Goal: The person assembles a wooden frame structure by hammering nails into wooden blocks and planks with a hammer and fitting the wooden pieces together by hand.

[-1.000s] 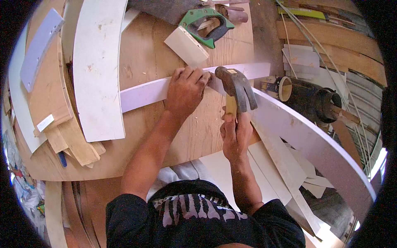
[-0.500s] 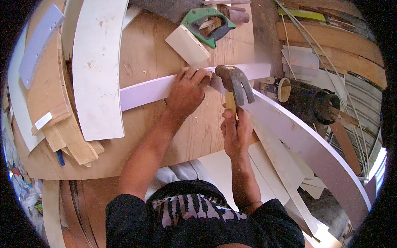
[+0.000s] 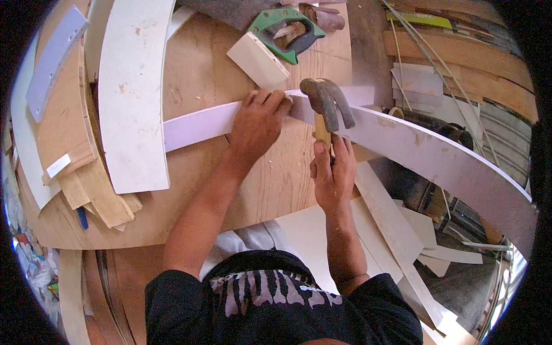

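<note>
My right hand (image 3: 332, 172) is closed round the wooden handle of a claw hammer (image 3: 333, 109). The hammer's dark metal head is up, beside the place where two pale lilac boards meet. My left hand (image 3: 256, 123) is closed over the top edge of the shorter lilac board (image 3: 198, 127), which stands on edge, its fingertips close to the joint. From there the longer lilac board (image 3: 437, 146) runs off to the right, also on edge. Whether a nail sits under my left fingertips I cannot make out.
A green-handled saw (image 3: 287, 34) and a wooden block (image 3: 257, 60) lie on the plywood worktop (image 3: 190, 213) beyond my hands. A broad white board (image 3: 132, 103) and stacked wood pieces (image 3: 100, 192) occupy its left side. Offcuts (image 3: 391, 221) lie at the lower right.
The longer board's right part has swung upward in view, now covering much of the dark cylindrical object behind it. My right hand and the hammer have shifted slightly. My left hand keeps its hold.
</note>
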A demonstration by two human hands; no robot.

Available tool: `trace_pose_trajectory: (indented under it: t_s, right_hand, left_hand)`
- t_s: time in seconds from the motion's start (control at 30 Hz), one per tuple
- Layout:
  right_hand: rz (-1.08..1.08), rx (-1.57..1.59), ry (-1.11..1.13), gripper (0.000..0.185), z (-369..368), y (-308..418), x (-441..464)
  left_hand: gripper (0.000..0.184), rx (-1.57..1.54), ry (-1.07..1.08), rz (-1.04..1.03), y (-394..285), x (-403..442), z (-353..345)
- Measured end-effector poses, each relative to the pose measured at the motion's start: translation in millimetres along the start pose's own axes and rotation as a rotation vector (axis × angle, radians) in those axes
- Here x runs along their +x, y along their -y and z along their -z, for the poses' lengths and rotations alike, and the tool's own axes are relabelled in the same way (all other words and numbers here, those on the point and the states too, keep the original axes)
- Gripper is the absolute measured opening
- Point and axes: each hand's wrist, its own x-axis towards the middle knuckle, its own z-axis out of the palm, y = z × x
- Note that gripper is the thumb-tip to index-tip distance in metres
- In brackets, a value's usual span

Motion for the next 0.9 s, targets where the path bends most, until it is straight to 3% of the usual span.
trace_pose_trajectory:
  t_s: [0.53,0.63,0.9]
  right_hand:
    - [-0.007,0.030,0.049,0.044,6.7,7.2,14.7]
    - [0.102,0.085,-0.006,0.043,4.8,2.6,17.2]
    - [-0.040,0.129,0.083,0.037,14.4,8.8,5.2]
  left_hand:
    - [0.023,-0.016,0.032,0.012,-1.2,7.0,6.6]
    - [0.023,-0.002,0.045,0.011,-1.0,7.5,5.9]
    - [0.026,-0.133,0.153,0.109,-0.1,9.5,12.8]
